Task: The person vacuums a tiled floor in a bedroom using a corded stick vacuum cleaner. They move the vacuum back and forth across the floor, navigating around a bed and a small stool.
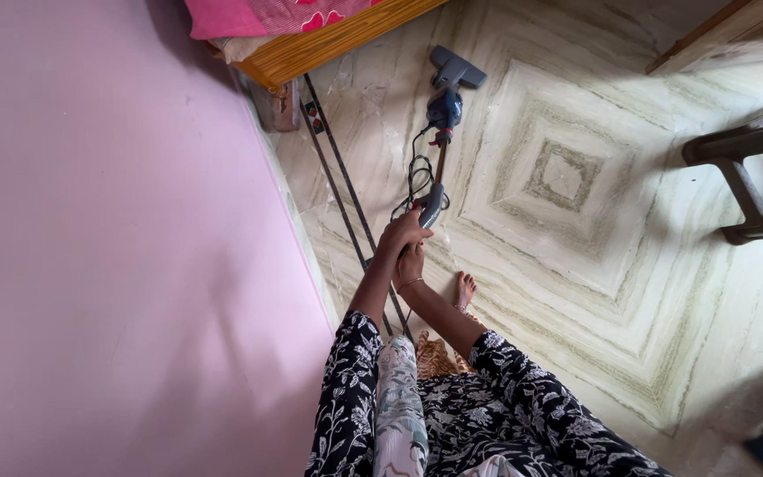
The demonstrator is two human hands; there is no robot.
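Left hand [402,231]: closed around the grey handle [432,205] of the stick vacuum cleaner [444,108], arm stretched forward, so the tool can be steered at reach along the floor.

Right hand [410,265]: set just below and behind the left, at the handle's lower end; the left hand covers its fingers, so whether it grips or only steadies cannot be told. A thin bangle [411,283] sits on the wrist.

Stick vacuum cleaner: blue-grey body on a slim shaft, tilted away from the person, with the flat grey floor nozzle [457,67] resting on the marble floor [567,177] close to the bed's edge. The lean keeps the nozzle flat on the floor while the handle stays at arm height.

Power cord [417,172]: black, hanging in loose loops beside the shaft between body and handle.

Bare foot [464,289]: planted on the floor just right of the hands.

Clothing: black-and-white floral sleeves [346,380], a pale printed cloth between them.

Surroundings: pink wall [108,265] at left; two dark rails [346,190] running along the floor by the wall; wooden bed frame [328,42] with pink bedding [258,13] at top; dark chair legs [744,168] at right; wooden furniture edge [726,35] at top right.
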